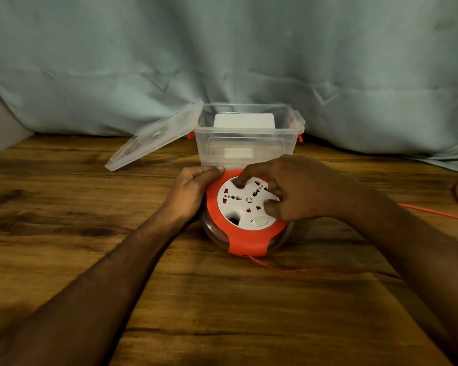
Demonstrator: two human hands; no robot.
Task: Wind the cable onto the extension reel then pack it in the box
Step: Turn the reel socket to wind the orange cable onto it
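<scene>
Both forearms come in from the bottom corners over the wooden table [64,207], bare. Extension reel [245,212] sits flat on the table at centre, just in front of the box [246,143] and near-touching its front wall. Reel: orange frame, clear lower housing, white socket plate [245,200] facing up with several outlets and an oval button [259,221] at its near edge. Left hand [193,190] is wrapped on the reel's left/far rim, thumb lying along the orange edge, fingers hidden behind the housing; reads as a steadying grip. Right hand [294,188] is on top of the socket plate, index fingertip pressed into a recess near the far side of the plate, other fingers curled down on the right part of the plate; not fisted, not flat, pressing on the plate rather than clamping it. Cable [315,270], orange, exits the reel's near side and trails right across the table under the right forearm; another stretch shows at far right past the wrist. Box is clear plastic with orange latches, uncovered, something white inside, can't identify it. Lid [154,136] leans tilted against the box's left side, lower edge on the table. Grey-green cloth [222,48] hangs behind.
</scene>
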